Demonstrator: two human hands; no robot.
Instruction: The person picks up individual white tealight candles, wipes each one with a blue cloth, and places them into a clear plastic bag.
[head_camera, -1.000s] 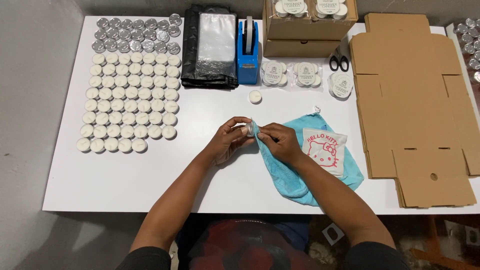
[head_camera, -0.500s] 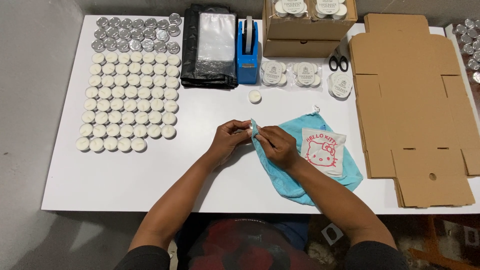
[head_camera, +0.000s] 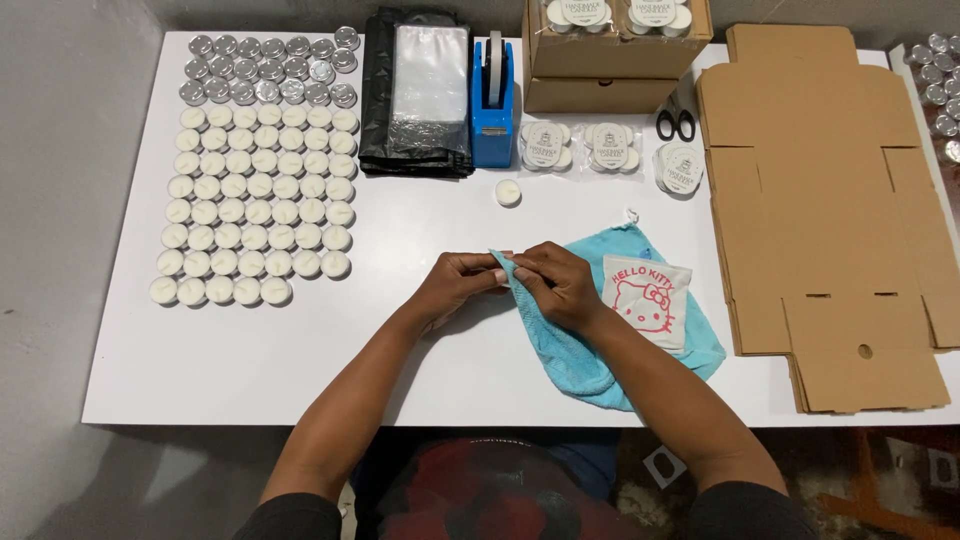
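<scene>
Pinching soft blue cloth (head_camera: 580, 350) corner, both hands (head_camera: 510, 280) meeting.

Both forearms are bare from elbow to wrist; the left hand (head_camera: 455, 285) and right hand (head_camera: 558, 285) wear no gloves, rings or watch that can be seen; short dark sleeves cover the upper arms; the torso shows a dark shirt with a red print.

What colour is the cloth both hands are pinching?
Light blue cloth, held by left hand and right hand; head view.
</scene>
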